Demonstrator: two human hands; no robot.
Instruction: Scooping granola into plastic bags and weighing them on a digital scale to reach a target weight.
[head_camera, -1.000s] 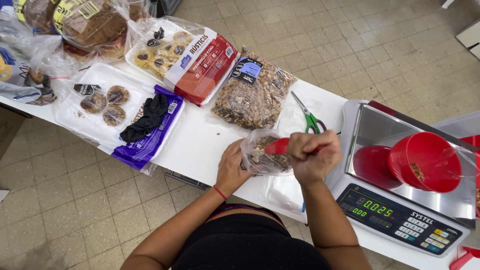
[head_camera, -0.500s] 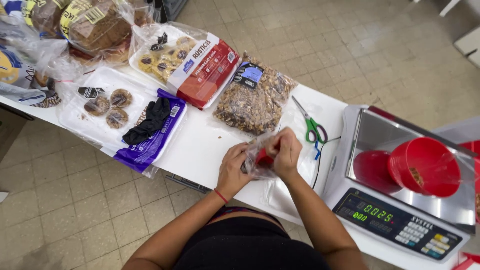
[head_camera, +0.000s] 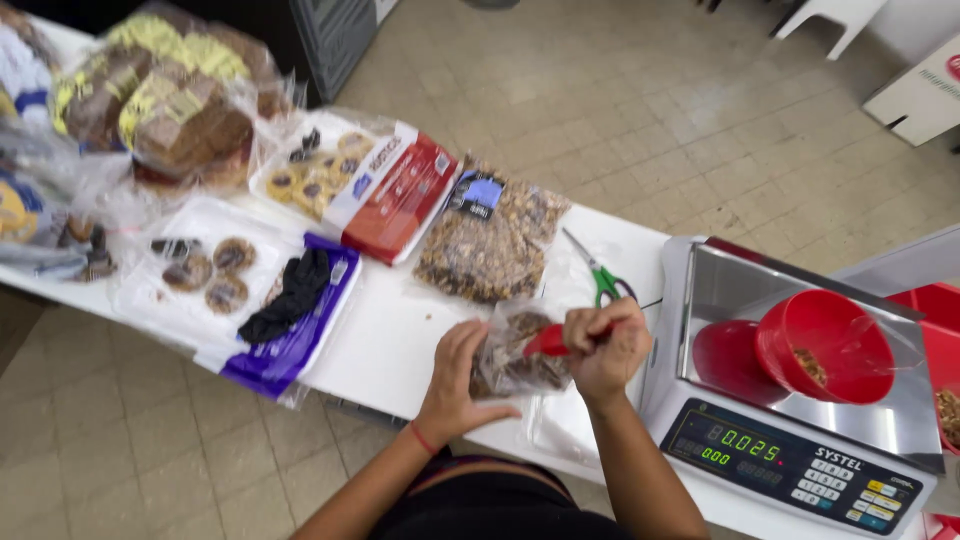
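Scooping from clear bag (head_camera: 515, 355) left of scale (head_camera: 800, 400): left hand (head_camera: 455, 375) steadying bag, right hand (head_camera: 605, 345) clenched on red scoop (head_camera: 550, 342). Next likely needing a level carry to red bowl (head_camera: 825, 345) on scale.

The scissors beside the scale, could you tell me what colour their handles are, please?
Green; the scissors lie on the white table, clearest in the head view.

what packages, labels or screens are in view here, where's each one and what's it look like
Small clear bag: between both hands, brown bits inside.
Granola bag: table centre, clear, dark blue label.
Red-and-white cookie tray: left of it.
Purple-edged cookie tray: near table edge, white, black insert.
Wrapped loaves: far left, yellow labels.
Scale screen: right, dark panel, green digits.
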